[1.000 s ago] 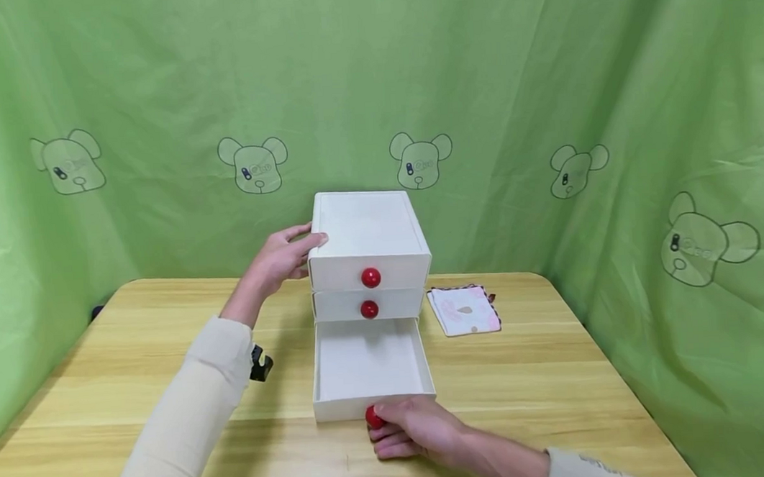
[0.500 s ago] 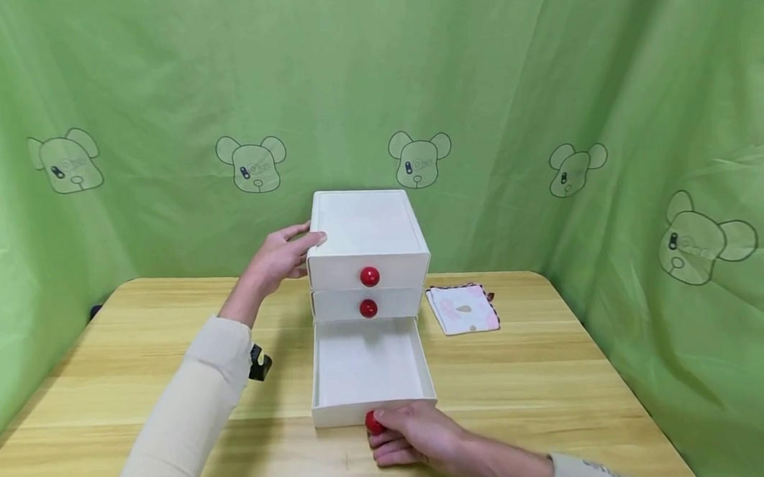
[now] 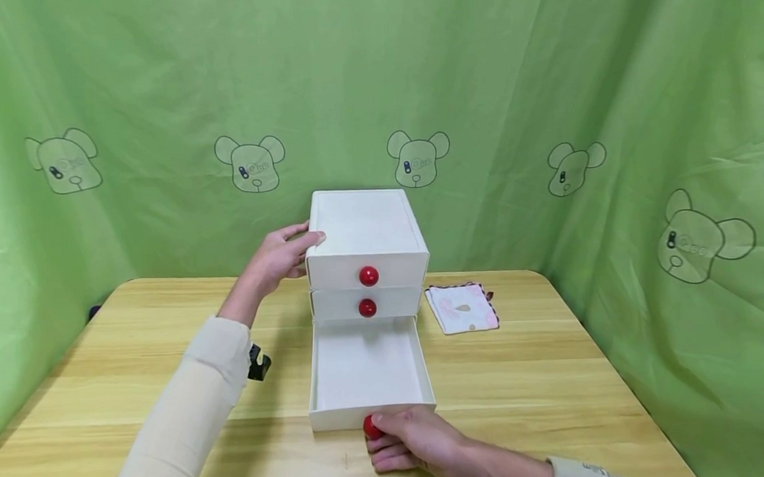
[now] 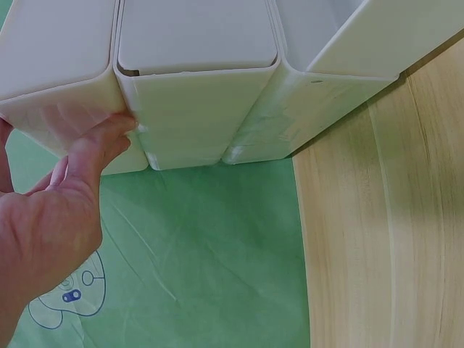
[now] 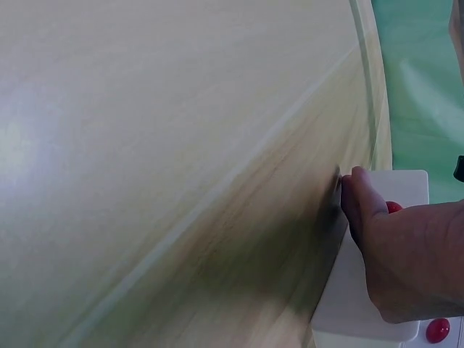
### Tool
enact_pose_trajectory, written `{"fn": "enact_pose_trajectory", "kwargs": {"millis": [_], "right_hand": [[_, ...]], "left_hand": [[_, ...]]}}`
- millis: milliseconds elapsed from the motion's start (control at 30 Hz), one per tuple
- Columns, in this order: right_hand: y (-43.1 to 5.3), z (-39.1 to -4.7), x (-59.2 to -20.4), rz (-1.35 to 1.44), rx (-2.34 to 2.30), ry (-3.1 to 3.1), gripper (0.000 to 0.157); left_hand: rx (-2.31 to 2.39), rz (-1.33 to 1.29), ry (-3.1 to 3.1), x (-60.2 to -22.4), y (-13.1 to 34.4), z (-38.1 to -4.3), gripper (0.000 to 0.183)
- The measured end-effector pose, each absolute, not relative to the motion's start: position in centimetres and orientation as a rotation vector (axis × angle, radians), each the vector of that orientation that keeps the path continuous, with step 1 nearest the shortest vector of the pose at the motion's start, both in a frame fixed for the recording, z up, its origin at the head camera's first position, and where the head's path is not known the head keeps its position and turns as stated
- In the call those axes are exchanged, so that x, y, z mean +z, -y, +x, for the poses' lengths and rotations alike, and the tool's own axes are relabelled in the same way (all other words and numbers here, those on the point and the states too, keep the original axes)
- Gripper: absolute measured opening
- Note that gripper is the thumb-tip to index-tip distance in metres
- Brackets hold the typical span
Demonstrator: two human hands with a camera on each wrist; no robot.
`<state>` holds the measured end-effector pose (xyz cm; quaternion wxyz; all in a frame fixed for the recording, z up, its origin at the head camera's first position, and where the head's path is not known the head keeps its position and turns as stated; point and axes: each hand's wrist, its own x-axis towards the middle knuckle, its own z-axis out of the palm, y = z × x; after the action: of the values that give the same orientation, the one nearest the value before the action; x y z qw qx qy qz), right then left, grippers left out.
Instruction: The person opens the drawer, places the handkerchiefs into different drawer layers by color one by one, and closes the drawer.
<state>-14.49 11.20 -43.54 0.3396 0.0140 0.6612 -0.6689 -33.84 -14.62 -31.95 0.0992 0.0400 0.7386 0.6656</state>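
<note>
A white drawer unit [image 3: 368, 221] with three stacked drawers and round red knobs stands on the table. Its bottom drawer [image 3: 371, 365] is pulled well out, and nothing lies inside. My right hand [image 3: 425, 438] pinches the red knob [image 3: 372, 426] on that drawer between thumb and fingers; in the right wrist view the hand largely covers this knob. At the upper left of the unit, my left hand [image 3: 278, 258] rests with its thumb on the top edge and its fingers against the side [image 4: 65, 116]. The two upper drawers [image 3: 340, 305] are closed.
To the right of the unit lies a folded white and pink cloth [image 3: 462, 308] with a checked edge. A small black object [image 3: 257, 362] sits left of the unit, near the left sleeve. Green curtains [image 3: 334, 75] surround the wooden table [image 3: 532, 375].
The bottom drawer has slid a little farther out toward me, with my right hand on its knob. My left hand has stayed at the unit's upper left edge.
</note>
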Motion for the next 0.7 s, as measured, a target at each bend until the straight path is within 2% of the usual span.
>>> {"fn": "enact_pose_trajectory", "kwargs": {"millis": [333,700], "right_hand": [[-11.6,-14.7,-42.6,-0.031,-1.629,-1.763,0.038],[-13.9,-17.0,-38.5,-0.299,-1.334,-1.806,0.045]], "left_hand": [[1.956,0.125,-2.207,-32.1,14.6,-33.8,0.081],[1.965,0.127,-2.211,-32.2,14.7,-33.8,0.081]]}}
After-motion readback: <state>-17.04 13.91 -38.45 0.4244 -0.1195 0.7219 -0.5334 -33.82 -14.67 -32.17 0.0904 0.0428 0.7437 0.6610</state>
